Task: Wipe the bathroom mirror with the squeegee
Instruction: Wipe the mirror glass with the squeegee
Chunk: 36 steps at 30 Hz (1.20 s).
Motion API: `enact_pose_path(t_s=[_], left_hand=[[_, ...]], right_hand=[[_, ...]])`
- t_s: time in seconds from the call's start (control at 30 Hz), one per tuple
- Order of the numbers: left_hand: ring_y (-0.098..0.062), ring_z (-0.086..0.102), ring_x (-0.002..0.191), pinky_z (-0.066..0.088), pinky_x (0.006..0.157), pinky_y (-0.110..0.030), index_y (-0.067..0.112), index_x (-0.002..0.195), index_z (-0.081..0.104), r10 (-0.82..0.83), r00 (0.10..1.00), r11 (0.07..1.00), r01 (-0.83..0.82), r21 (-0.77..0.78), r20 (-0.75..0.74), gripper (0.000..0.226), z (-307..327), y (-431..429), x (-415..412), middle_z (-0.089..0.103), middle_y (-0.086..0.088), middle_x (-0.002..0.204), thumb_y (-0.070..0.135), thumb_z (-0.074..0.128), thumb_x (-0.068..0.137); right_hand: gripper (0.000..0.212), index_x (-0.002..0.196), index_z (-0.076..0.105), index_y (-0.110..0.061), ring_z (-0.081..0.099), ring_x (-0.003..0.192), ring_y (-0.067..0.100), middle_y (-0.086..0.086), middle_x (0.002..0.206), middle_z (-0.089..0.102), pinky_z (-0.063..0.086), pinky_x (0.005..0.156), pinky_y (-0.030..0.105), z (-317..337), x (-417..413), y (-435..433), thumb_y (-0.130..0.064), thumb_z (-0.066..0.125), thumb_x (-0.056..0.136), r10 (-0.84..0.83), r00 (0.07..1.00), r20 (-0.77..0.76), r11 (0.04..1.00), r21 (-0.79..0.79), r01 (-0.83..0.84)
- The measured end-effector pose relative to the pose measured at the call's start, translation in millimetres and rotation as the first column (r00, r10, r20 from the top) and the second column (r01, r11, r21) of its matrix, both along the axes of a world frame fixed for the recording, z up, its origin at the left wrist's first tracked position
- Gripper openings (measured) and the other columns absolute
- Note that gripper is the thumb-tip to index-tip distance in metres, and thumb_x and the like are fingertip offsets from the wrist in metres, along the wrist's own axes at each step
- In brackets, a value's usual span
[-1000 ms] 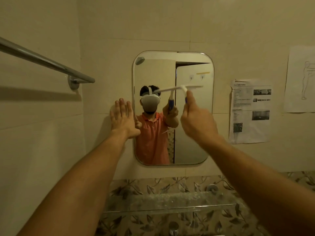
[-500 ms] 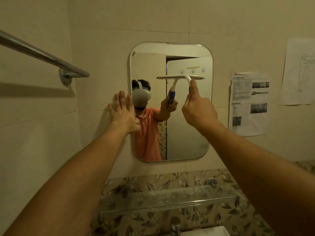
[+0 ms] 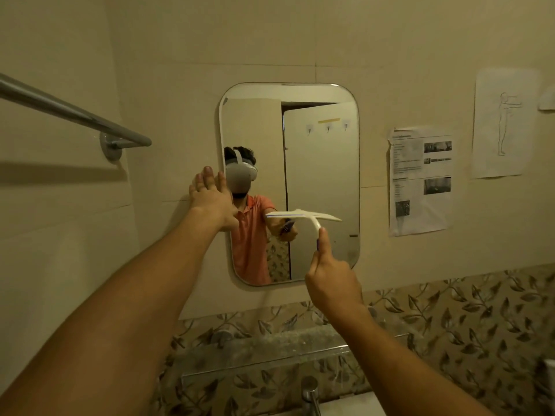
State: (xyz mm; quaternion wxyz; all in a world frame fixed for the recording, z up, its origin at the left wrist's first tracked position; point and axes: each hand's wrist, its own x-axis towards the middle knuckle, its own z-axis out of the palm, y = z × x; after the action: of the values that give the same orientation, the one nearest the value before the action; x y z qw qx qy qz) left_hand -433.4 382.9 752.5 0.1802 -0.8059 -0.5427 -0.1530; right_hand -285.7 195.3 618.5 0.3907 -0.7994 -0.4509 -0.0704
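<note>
A rounded rectangular mirror (image 3: 321,163) hangs on the beige tiled wall. My right hand (image 3: 332,280) is shut on the handle of a white squeegee (image 3: 303,217), whose blade lies roughly level across the lower half of the mirror, slightly tilted. My left hand (image 3: 211,199) rests flat with fingers together on the wall at the mirror's left edge. The mirror reflects a person in an orange shirt holding the squeegee.
A metal towel bar (image 3: 75,115) juts from the left wall. Printed sheets (image 3: 420,181) and a drawing (image 3: 504,124) are stuck to the wall right of the mirror. Below are a glass shelf (image 3: 270,352), leaf-patterned tiles and a tap (image 3: 309,391).
My right hand has drawn the squeegee from the mirror's upper part down to its lower half. My left hand stays at the mirror's left edge. The view has tilted upward.
</note>
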Motion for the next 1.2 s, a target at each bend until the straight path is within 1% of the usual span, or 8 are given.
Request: enact_pose_path(t_s=[0.2, 0.33, 0.47, 0.67, 0.8, 0.87, 0.97, 1.2], left_hand=[[-0.042, -0.01, 0.15, 0.005, 0.123, -0.051, 0.019, 0.154, -0.027, -0.054, 0.999, 0.997, 0.054, 0.048, -0.001, 0.111, 0.8, -0.1, -6.5, -0.022, -0.026, 0.16, 0.049, 0.059, 0.09], [-0.042, -0.004, 0.151, 0.011, 0.122, -0.054, 0.023, 0.156, -0.022, -0.014, 1.0, 0.997, 0.016, 0.073, -0.027, 0.108, 3.3, 4.6, -5.8, -0.019, -0.025, 0.161, 0.055, 0.058, 0.09], [-0.044, 0.002, 0.151, 0.013, 0.121, -0.055, 0.022, 0.157, -0.018, 0.035, 0.996, 0.996, -0.028, 0.084, -0.08, 0.104, 7.5, 1.9, -3.7, -0.013, -0.028, 0.161, 0.055, 0.056, 0.091], [-0.043, 0.004, 0.151, 0.014, 0.12, -0.056, 0.021, 0.158, -0.014, 0.078, 0.991, 0.991, -0.065, 0.119, -0.105, 0.101, 12.4, 3.2, 0.6, -0.009, -0.027, 0.162, 0.051, 0.057, 0.093], [-0.044, 0.006, 0.15, 0.017, 0.119, -0.056, 0.021, 0.158, -0.012, 0.085, 0.992, 0.989, -0.071, 0.131, -0.099, 0.098, 15.4, 5.7, 3.2, -0.007, -0.027, 0.162, 0.052, 0.055, 0.094], [-0.044, 0.009, 0.15, 0.019, 0.118, -0.056, 0.02, 0.159, -0.011, 0.092, 0.989, 0.989, -0.078, 0.127, -0.113, 0.097, 17.0, 5.4, 3.4, -0.005, -0.028, 0.162, 0.05, 0.055, 0.094], [-0.045, 0.011, 0.149, 0.02, 0.118, -0.056, 0.018, 0.159, -0.01, 0.107, 0.984, 0.989, -0.089, 0.122, -0.144, 0.098, 19.3, 4.7, 4.4, -0.004, -0.03, 0.162, 0.049, 0.056, 0.093], [-0.045, 0.016, 0.148, 0.023, 0.116, -0.057, 0.02, 0.159, -0.007, 0.102, 0.987, 0.991, -0.088, 0.105, -0.127, 0.093, 21.3, 7.1, 6.0, -0.001, -0.028, 0.162, 0.051, 0.052, 0.094]], right_hand=[[0.055, 0.159, -0.003, -0.045, 0.059, 0.065, 0.022, 0.008, 0.077, 0.062, 0.052, 0.06, 0.037, 19.0, 8.7, -5.8, -0.037, 0.021, 0.11, 0.047, 0.999, -0.013, 0.998, 0.053, -0.046], [0.052, 0.159, 0.003, -0.046, 0.048, 0.054, 0.016, 0.004, 0.069, 0.053, 0.046, 0.049, 0.033, 68.1, 23.6, -18.6, -0.039, 0.023, 0.111, 0.069, 0.997, -0.029, 0.964, 0.261, -0.059], [0.052, 0.16, 0.006, -0.043, 0.052, 0.06, 0.019, 0.005, 0.077, 0.052, 0.061, 0.062, 0.046, 139.0, 52.6, -16.6, -0.04, 0.024, 0.111, -0.004, 0.999, -0.047, 0.929, 0.37, 0.021], [0.048, 0.157, 0.017, -0.037, 0.055, 0.068, 0.021, 0.004, 0.08, 0.046, 0.062, 0.069, 0.05, 204.3, 81.7, -17.6, -0.032, 0.027, 0.111, -0.076, 0.997, -0.019, 0.923, 0.376, 0.077], [0.056, 0.16, 0.001, -0.04, 0.058, 0.071, 0.022, 0.009, 0.09, 0.053, 0.049, 0.046, 0.033, 199.8, 78.2, -3.2, -0.034, 0.026, 0.11, -0.06, 0.995, -0.076, 0.957, 0.28, 0.079], [0.059, 0.16, -0.007, -0.043, 0.059, 0.07, 0.022, 0.011, 0.089, 0.056, 0.053, 0.048, 0.036, 186.0, 73.3, 3.6, -0.037, 0.024, 0.11, -0.085, 0.993, -0.083, 0.96, 0.26, 0.104], [0.06, 0.159, -0.009, -0.045, 0.061, 0.069, 0.024, 0.011, 0.084, 0.057, 0.062, 0.066, 0.047, 160.8, 66.8, 5.9, -0.038, 0.025, 0.11, -0.087, 0.992, -0.086, 0.962, 0.25, 0.106], [0.06, 0.159, -0.01, -0.044, 0.064, 0.069, 0.027, 0.012, 0.082, 0.061, 0.063, 0.067, 0.049, 104.3, 45.3, 5.8, -0.036, 0.024, 0.11, -0.084, 0.988, -0.132, 0.974, 0.2, 0.109]])
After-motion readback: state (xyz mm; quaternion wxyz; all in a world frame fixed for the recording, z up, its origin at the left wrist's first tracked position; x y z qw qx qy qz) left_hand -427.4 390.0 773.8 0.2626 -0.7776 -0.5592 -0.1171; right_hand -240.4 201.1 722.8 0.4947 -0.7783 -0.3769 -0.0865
